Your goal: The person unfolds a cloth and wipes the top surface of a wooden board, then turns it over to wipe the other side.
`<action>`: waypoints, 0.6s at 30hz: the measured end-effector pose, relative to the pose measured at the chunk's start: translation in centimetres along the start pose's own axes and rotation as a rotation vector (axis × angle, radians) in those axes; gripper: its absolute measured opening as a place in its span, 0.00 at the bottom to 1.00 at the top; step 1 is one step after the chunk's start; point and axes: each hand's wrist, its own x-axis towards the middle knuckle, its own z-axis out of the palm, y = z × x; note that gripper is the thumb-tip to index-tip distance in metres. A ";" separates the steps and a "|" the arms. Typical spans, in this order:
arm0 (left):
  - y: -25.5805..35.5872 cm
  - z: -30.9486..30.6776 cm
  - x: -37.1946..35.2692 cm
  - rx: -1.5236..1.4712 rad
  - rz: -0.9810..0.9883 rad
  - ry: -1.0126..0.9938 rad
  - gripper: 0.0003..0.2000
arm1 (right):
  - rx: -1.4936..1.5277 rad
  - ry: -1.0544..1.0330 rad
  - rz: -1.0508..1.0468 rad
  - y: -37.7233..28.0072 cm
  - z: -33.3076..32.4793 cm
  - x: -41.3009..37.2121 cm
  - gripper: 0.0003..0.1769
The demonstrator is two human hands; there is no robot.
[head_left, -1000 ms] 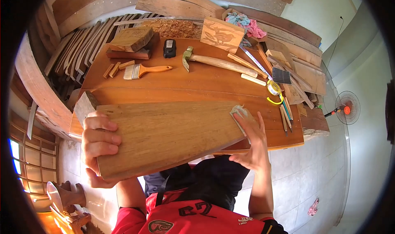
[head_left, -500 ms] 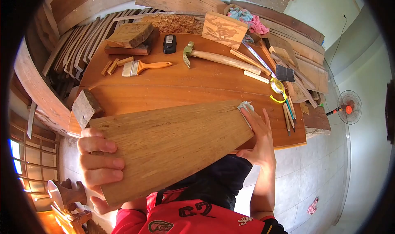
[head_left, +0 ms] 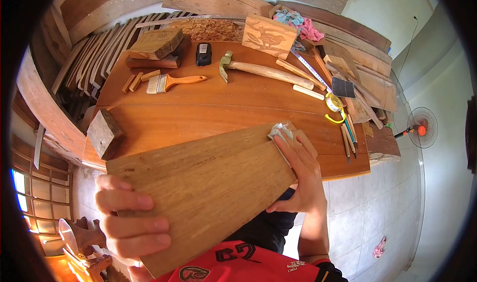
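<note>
A flat wooden board [head_left: 208, 182] is held tilted over the table's front edge. The fingers of my left hand [head_left: 131, 215] wrap over its left end, closed on it. At the far right corner, my right hand [head_left: 303, 175] presses a small crumpled pale cloth [head_left: 281, 131] against the wood, with the fingers along the board's right end and the thumb below. Part of the cloth is hidden under those fingers. A rough wooden block [head_left: 105, 134] stands on the table just beyond the board's left corner.
On the table [head_left: 174, 115] lie a paintbrush [head_left: 174, 82], a hammer [head_left: 268, 74], a black device [head_left: 203, 54], a tape measure [head_left: 334, 102] and several pencil-like tools [head_left: 348, 140]. A carved bird plaque [head_left: 269, 36] leans at the back. A fan [head_left: 421, 128] stands right.
The board has shifted slightly left and toward me, its left end lower. My right hand and the cloth have moved left along the far right corner.
</note>
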 end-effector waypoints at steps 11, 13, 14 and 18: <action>1.1 -2.3 0.7 0.031 0.083 -0.233 0.18 | 0.111 -0.019 -0.101 -5.8 -0.5 0.5 0.73; 0.8 -0.3 -1.2 -0.001 0.086 -0.033 0.21 | 0.136 -0.028 -0.115 -6.8 -0.6 0.2 0.72; 1.0 -0.1 -1.4 0.009 0.076 -0.029 0.20 | 0.145 -0.033 -0.117 -7.3 -0.5 -0.1 0.71; 1.6 0.0 -1.1 0.029 0.049 -0.118 0.19 | 0.073 -0.047 -0.108 -7.2 -0.6 -0.7 0.71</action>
